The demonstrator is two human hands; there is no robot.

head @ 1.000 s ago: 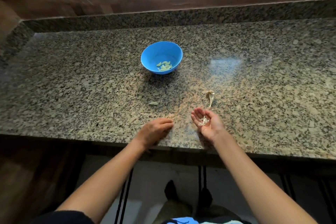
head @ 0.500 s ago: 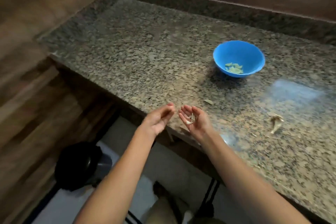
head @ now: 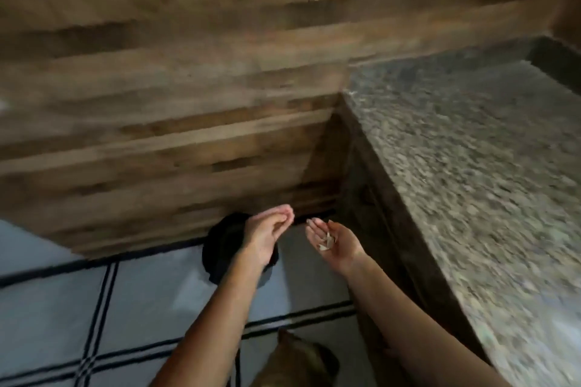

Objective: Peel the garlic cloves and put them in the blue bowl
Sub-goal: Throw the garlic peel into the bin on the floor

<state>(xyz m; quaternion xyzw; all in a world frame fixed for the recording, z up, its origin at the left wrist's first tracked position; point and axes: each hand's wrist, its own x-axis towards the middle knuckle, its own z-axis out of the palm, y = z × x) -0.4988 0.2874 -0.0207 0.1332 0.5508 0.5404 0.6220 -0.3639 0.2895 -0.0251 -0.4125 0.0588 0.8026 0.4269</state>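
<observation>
Whitish skins (head: 326,242) (blurred) in cupped right hand (head: 342,249) | left hand (head: 264,234) loosely curled, empty | black object (head: 220,248) half-hidden

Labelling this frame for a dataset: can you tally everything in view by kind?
Hands: 2, left hand and right hand
Garlic skins: 1 small heap in the right palm
Black bin: 1
Granite countertop: 1
Total: 5

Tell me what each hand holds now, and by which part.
The right hand carries pale garlic skins loose on its upturned palm. The left hand shows nothing held.
</observation>
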